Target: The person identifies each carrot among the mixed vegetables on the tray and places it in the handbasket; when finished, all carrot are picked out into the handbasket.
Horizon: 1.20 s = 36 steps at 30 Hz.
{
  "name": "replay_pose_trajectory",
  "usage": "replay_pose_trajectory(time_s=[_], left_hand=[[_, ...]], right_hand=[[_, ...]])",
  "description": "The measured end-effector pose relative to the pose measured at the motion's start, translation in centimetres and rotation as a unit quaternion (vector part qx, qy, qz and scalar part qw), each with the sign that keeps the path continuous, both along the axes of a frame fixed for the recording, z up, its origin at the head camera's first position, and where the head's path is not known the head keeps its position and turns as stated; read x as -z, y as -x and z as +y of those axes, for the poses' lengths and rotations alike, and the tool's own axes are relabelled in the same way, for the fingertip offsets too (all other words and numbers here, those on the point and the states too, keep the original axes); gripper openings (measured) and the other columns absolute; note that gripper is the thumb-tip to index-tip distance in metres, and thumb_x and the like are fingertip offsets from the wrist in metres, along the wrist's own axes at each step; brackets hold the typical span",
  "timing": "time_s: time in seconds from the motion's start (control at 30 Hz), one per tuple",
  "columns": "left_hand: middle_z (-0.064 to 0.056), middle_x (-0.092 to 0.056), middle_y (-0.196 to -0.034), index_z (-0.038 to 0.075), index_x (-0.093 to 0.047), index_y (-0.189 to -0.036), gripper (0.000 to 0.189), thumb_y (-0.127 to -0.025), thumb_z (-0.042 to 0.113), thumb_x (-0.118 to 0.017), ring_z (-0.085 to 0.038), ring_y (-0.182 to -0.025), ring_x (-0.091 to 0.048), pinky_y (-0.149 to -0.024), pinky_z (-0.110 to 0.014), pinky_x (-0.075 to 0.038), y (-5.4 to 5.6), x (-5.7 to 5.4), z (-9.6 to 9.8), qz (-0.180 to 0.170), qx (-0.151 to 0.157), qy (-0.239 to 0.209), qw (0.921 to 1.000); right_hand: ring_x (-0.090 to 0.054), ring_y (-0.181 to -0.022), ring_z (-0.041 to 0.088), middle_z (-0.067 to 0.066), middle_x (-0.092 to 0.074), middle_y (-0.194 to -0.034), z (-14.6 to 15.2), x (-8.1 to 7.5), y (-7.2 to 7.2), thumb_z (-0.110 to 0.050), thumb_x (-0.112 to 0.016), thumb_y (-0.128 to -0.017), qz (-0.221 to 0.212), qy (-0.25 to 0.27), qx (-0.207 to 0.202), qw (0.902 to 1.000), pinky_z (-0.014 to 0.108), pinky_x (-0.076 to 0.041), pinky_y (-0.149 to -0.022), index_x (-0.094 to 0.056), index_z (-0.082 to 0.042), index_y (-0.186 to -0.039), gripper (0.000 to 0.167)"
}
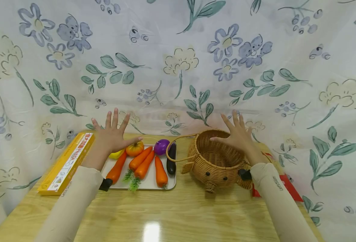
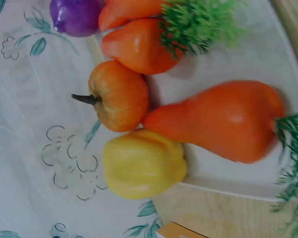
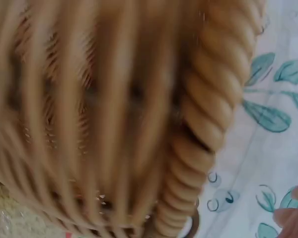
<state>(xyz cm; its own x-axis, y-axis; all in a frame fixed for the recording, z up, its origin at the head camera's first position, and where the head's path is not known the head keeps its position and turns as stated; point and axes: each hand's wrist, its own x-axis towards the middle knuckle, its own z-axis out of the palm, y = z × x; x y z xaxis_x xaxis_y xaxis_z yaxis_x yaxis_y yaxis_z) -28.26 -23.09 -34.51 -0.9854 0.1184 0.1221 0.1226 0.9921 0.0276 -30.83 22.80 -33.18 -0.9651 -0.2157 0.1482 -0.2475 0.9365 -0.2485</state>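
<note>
Both hands are raised with fingers spread, and neither grips anything. My left hand (image 1: 109, 137) hovers above the back left of a white tray (image 1: 149, 184). Toy vegetables lie on that tray: a yellow bell pepper (image 2: 144, 163), an orange pumpkin (image 2: 121, 96), several carrots (image 1: 160, 171) with green tops, a purple onion (image 1: 161, 147) and a dark eggplant (image 1: 171, 160). Over the wicker basket (image 1: 217, 169) hangs my right hand (image 1: 238, 136), covering part of its rim. The basket has an animal face and a looped handle. Its woven side (image 3: 114, 99) fills most of the right wrist view.
A yellow pasta box (image 1: 67, 164) lies left of the tray, partly behind the left forearm. Right of the basket is a red packet (image 1: 291, 188), partly hidden by the right sleeve. A flowered cloth (image 1: 153, 67) hangs behind the wooden table (image 1: 184, 215).
</note>
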Motion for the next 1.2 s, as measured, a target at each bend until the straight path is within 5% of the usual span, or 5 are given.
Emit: replay_pose_trajectory(time_s=[0.3,0.47,0.77,1.03,1.2], left_hand=[[-0.030,-0.019,-0.157,0.020,0.000,-0.161,0.105,-0.086,0.078,-0.046,-0.054,-0.139,-0.025,-0.108,-0.074,-0.012,-2.3,1.6,-3.2,0.055,0.009,-0.030,0.9980],[-0.031,-0.039,-0.133,0.013,-0.008,-0.161,0.102,-0.089,0.072,-0.051,-0.048,-0.114,-0.042,-0.090,-0.062,-0.038,-3.6,2.9,-4.3,0.071,0.021,-0.069,0.9948],[-0.034,-0.039,-0.130,0.006,-0.017,-0.159,0.094,-0.093,0.061,-0.056,-0.048,-0.109,-0.045,-0.083,-0.060,-0.041,-4.8,5.3,-6.2,0.059,0.016,-0.169,0.9837],[-0.035,-0.040,-0.134,0.000,-0.024,-0.156,0.077,-0.100,0.042,-0.056,-0.043,-0.103,-0.054,-0.074,-0.047,-0.051,-5.7,6.3,-7.7,-0.011,0.010,-0.336,0.9417],[-0.035,-0.042,-0.138,-0.002,-0.027,-0.154,0.074,-0.100,0.040,-0.056,-0.045,-0.108,-0.053,-0.081,-0.050,-0.050,-6.2,7.4,-8.6,-0.041,-0.001,-0.368,0.9291]], right_hand=[[-0.018,-0.145,0.052,0.022,-0.009,-0.164,-0.4,1.6,-1.2,-0.066,-0.070,-0.079,0.068,0.055,0.003,0.9961,0.076,-0.020,-0.105,-0.018,-0.022,-0.160,0.107],[-0.028,-0.141,0.052,0.028,-0.025,-0.157,-0.5,2.1,-2.3,-0.061,-0.073,-0.080,0.081,0.075,0.004,0.9939,0.072,-0.026,-0.106,-0.028,-0.013,-0.157,0.102],[-0.042,-0.130,0.045,0.026,-0.043,-0.143,-1.5,2.5,-4.2,-0.048,-0.078,-0.082,0.109,0.122,-0.008,0.9864,0.065,-0.038,-0.100,-0.043,-0.005,-0.148,0.086],[-0.046,-0.128,0.044,0.022,-0.045,-0.142,-3.2,3.0,-5.3,-0.051,-0.077,-0.082,0.091,0.161,-0.019,0.9825,0.065,-0.040,-0.098,-0.045,-0.009,-0.148,0.085],[-0.047,-0.129,0.041,0.017,-0.046,-0.143,-4.5,3.3,-6.1,-0.048,-0.080,-0.079,0.088,0.181,-0.030,0.9790,0.064,-0.040,-0.100,-0.047,-0.011,-0.146,0.083]])
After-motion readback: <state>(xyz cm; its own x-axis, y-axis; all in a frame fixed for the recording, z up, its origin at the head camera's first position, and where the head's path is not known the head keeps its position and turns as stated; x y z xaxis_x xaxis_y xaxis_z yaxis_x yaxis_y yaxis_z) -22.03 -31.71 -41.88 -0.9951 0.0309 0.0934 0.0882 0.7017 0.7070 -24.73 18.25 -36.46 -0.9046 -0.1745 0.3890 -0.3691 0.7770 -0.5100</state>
